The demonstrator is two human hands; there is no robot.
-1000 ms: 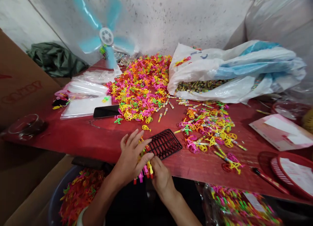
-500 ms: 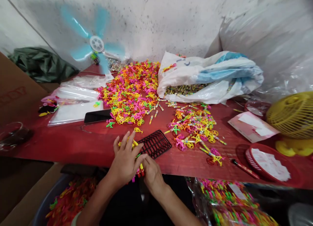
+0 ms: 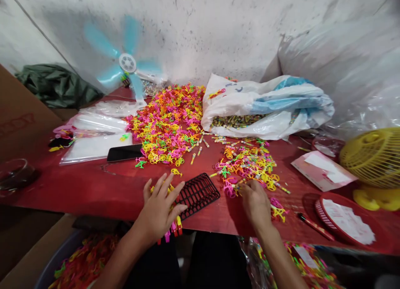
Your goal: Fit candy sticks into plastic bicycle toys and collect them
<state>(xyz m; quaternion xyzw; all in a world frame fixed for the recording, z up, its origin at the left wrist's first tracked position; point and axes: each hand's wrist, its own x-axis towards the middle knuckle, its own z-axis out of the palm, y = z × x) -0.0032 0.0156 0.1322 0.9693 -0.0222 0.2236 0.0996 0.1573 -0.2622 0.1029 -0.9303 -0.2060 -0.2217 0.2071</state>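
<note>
My left hand (image 3: 162, 208) lies palm down with fingers spread, over the left end of a black plastic grid rack (image 3: 200, 194). Yellow plastic pieces show under its fingers. Red, pink and yellow ends (image 3: 175, 227) stick out below it, past the table's front edge. To the right, my right hand (image 3: 256, 203) is at the near edge of a small pile of colourful plastic toy pieces with printed tubes (image 3: 250, 164). Its fingers are bent together, and their tips are partly hidden, so what they pinch cannot be made out.
A large heap of colourful plastic pieces (image 3: 171, 126) lies behind the rack, beside a black phone (image 3: 124, 153). A white sack (image 3: 265, 110) holds many small printed tubes. At right are a red basket (image 3: 321, 214), a marker (image 3: 315, 226) and a yellow fan (image 3: 371, 160). A blue fan (image 3: 127, 63) spins behind.
My right hand has left the rack and my left hand and moved right to the small pile. My left hand stays at the rack, with its fingers still spread.
</note>
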